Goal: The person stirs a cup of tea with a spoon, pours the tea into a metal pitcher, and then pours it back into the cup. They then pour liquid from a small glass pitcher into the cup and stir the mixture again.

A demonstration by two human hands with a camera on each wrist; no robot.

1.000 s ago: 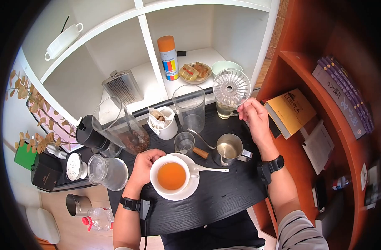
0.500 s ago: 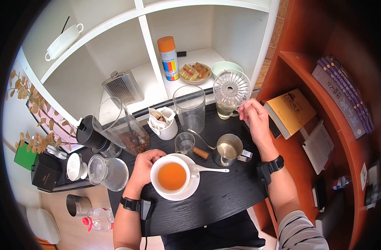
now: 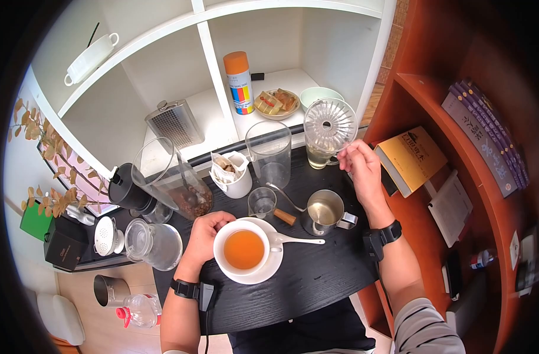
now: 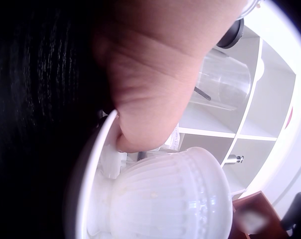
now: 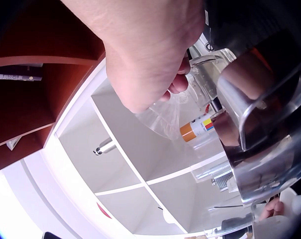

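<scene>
A white teacup (image 3: pixel 243 248) of amber tea stands on a white saucer (image 3: pixel 268 272), with a white spoon (image 3: pixel 302 239) beside it. At the saucer's far left edge, my left hand (image 3: pixel 206 235) grips the rim; in the left wrist view the thumb (image 4: pixel 145 127) lies over it, between saucer and cup. My right hand (image 3: pixel 361 167), fingers curled, pinches the side of a clear ribbed dripper (image 3: pixel 329 120). Under the dripper is a glass cup (image 3: pixel 318 157) with pale liquid, its handle close to my fingertips. Nearer my right forearm stands a steel pitcher (image 3: pixel 323 213).
Behind the teacup are a small wooden-handled glass (image 3: pixel 261 202), a white cup with a drip bag (image 3: pixel 234 184) and a tall clear jar (image 3: pixel 270 154). Left of them stand a canister of beans (image 3: pixel 193 197) and a lidded glass jar (image 3: pixel 163 248). A yellow book (image 3: pixel 412 159) lies right.
</scene>
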